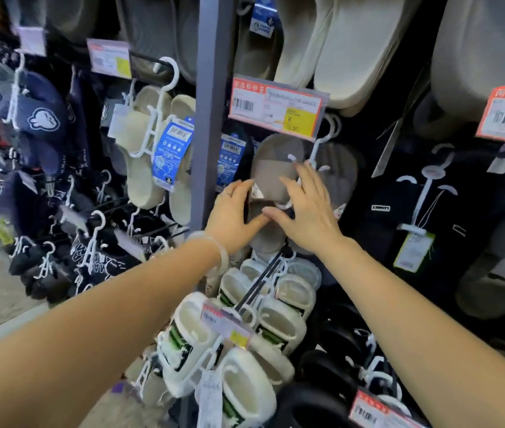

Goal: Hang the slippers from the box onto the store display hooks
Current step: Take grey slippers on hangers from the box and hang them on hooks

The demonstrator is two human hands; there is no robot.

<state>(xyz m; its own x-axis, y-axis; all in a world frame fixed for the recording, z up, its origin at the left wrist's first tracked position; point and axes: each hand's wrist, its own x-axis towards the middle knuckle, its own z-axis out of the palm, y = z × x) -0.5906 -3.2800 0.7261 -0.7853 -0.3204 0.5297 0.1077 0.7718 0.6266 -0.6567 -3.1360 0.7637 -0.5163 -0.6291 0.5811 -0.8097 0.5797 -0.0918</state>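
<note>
A pair of brown-grey slippers on a white plastic hanger hangs from a display hook behind a red and yellow price tag. My left hand touches the left slipper's side, fingers fairly straight, thumb under its strap. Over the middle of the pair lies my right hand, flat, with fingers spread, the thumb pointing left beside my left thumb. No box is in view.
A grey upright post stands just left of the hands. Cream slippers and navy ones hang to the left, white-green pairs on hooks below, black pairs at lower right, large beige slippers above.
</note>
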